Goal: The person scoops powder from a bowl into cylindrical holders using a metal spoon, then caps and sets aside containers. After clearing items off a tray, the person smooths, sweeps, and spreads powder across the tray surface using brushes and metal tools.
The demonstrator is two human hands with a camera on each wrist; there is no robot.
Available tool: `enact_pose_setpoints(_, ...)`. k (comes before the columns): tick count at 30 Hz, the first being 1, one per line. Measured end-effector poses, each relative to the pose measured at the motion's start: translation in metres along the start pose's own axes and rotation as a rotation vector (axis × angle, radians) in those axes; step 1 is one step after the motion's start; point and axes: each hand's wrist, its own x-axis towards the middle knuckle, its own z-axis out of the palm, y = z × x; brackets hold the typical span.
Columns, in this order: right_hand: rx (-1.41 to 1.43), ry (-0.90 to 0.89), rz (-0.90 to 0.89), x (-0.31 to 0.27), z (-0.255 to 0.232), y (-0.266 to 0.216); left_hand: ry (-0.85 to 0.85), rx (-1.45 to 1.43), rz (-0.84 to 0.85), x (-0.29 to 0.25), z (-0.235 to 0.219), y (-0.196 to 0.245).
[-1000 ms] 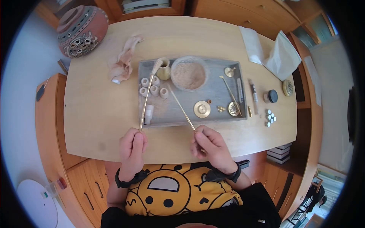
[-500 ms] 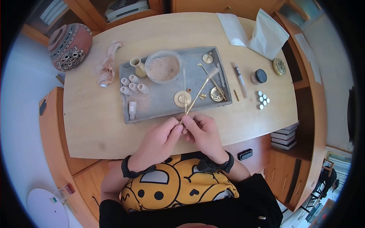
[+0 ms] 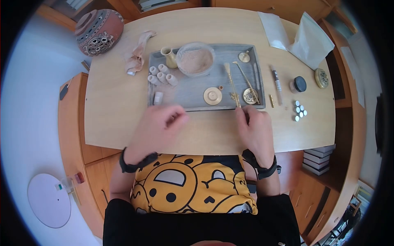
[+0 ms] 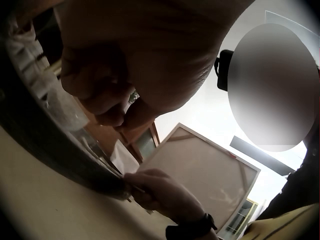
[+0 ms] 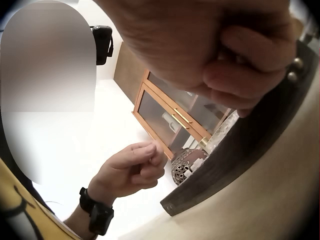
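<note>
My right hand [image 3: 256, 126] pinches the handle end of a thin gold brush [image 3: 231, 82] at the front edge of the grey tray [image 3: 193, 108]. The brush slants up over the tray, beside a small brass piece and a round openwork brass plate [image 3: 249, 96]. Whether a second thin tool lies along the brush I cannot tell. My left hand [image 3: 158, 125], blurred, hovers by the tray's front left corner near a small white bottle [image 3: 158, 97]. In the right wrist view my left hand [image 5: 131, 169] has curled fingers and nothing visible in it.
In the tray are a bowl of powder [image 3: 196, 60], a brass vase [image 3: 169, 57], several small pale cups [image 3: 163, 77] and a brass disc [image 3: 212, 96]. A cloth [image 3: 138, 55] lies left; a pen [image 3: 277, 84], a jar [image 3: 298, 84] and several white-topped vials [image 3: 300, 110] stand right.
The hands came together with the two tools, then parted. My right hand moved right with the brush; my left hand moved back left and no longer shows a tool.
</note>
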Motion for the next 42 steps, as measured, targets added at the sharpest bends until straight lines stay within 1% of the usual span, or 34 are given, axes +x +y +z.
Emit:
enact_pose_setpoints(2, -0.199, 0.114, -0.108, 0.002, 0.001, 0.002, 0.174, 0.010, -0.160, -0.005, -0.020, -0.013)
enact_pose_setpoints(3, -0.190, 0.106, -0.116, 0.003, 0.003, 0.001, 0.181, 0.018, -0.169, -0.007, -0.031, -0.018)
enact_pose_setpoints(5, -0.278, 0.125, -0.126, 0.007, 0.004, -0.003, 0.225, 0.227, -0.104, -0.006, -0.050, -0.027)
enact_pose_setpoints(6, -0.271, 0.126, -0.134, 0.008, 0.005, -0.005, 0.232, 0.236, -0.106, -0.005, -0.059, -0.031)
enact_pose_setpoints(8, -0.366, 0.152, -0.162, 0.007, 0.007, -0.007, 0.141, 0.407, 0.016, -0.002, -0.069, -0.038)
enact_pose_setpoints(9, -0.362, 0.153, -0.170, 0.006, 0.008, -0.007, 0.148, 0.411, 0.014, 0.001, -0.070, -0.039)
enact_pose_setpoints(11, -0.441, 0.166, -0.199, 0.005, 0.009, -0.005, 0.095, 0.519, 0.163, 0.006, -0.070, -0.042)
enact_pose_setpoints(12, -0.438, 0.172, -0.208, 0.005, 0.006, -0.006, 0.104, 0.526, 0.165, 0.008, -0.069, -0.045)
enact_pose_setpoints(14, -0.440, 0.114, -0.181, 0.004, 0.001, -0.007, -0.025, 0.640, 0.256, 0.014, -0.069, -0.044)
enact_pose_setpoints(15, -0.434, 0.123, -0.182, 0.004, -0.002, -0.008, -0.024, 0.649, 0.263, 0.017, -0.070, -0.041)
enact_pose_setpoints(17, -0.422, 0.085, -0.157, 0.003, -0.008, -0.008, -0.119, 0.727, 0.264, 0.022, -0.069, -0.031)
enact_pose_setpoints(20, -0.393, 0.088, -0.179, 0.003, -0.014, -0.002, -0.153, 0.765, 0.267, 0.029, -0.072, -0.030)
enact_pose_setpoints(24, -0.301, 0.048, -0.148, 0.003, -0.038, -0.021, -0.160, 0.725, 0.281, 0.036, -0.079, -0.030)
enact_pose_setpoints(26, -0.308, -0.046, -0.551, 0.008, -0.044, -0.038, -0.109, 0.684, 0.222, 0.038, -0.083, -0.027)
enact_pose_setpoints(27, -0.309, -0.051, -0.554, 0.014, -0.041, -0.048, -0.107, 0.682, 0.218, 0.039, -0.086, -0.027)
enact_pose_setpoints(29, -0.434, -0.235, -0.867, 0.029, -0.026, -0.074, -0.082, 0.600, 0.147, 0.040, -0.092, -0.028)
enact_pose_setpoints(31, -0.402, -0.344, -1.021, 0.050, -0.002, -0.097, -0.076, 0.589, 0.118, 0.035, -0.098, -0.031)
enact_pose_setpoints(32, -0.406, -0.359, -1.030, 0.062, 0.014, -0.105, -0.072, 0.583, 0.097, 0.033, -0.101, -0.033)
enact_pose_setpoints(33, -0.420, -0.369, -1.122, 0.075, 0.031, -0.110, -0.061, 0.574, 0.085, 0.029, -0.103, -0.033)
enact_pose_setpoints(34, -0.431, -0.378, -1.215, 0.083, 0.048, -0.114, -0.052, 0.500, -0.042, 0.024, -0.104, -0.031)
enact_pose_setpoints(35, -0.430, -0.392, -1.226, 0.089, 0.063, -0.117, -0.043, 0.423, -0.171, 0.018, -0.104, -0.031)
enact_pose_setpoints(36, -0.411, -0.381, -1.284, 0.094, 0.076, -0.119, -0.032, 0.416, -0.184, 0.012, -0.102, -0.034)
enact_pose_setpoints(37, -0.390, -0.372, -1.339, 0.097, 0.086, -0.122, 0.044, 0.256, -0.244, 0.004, -0.098, -0.037)
enact_pose_setpoints(38, -0.388, -0.386, -1.348, 0.101, 0.092, -0.122, 0.119, 0.095, -0.299, -0.003, -0.096, -0.040)
enact_pose_setpoints(40, -0.510, -0.444, -1.414, 0.108, 0.099, -0.120, 0.147, 0.065, -0.335, -0.016, -0.093, -0.047)
enact_pose_setpoints(42, -0.531, -0.445, -1.440, 0.112, 0.105, -0.116, 0.173, 0.029, -0.369, -0.024, -0.090, -0.055)
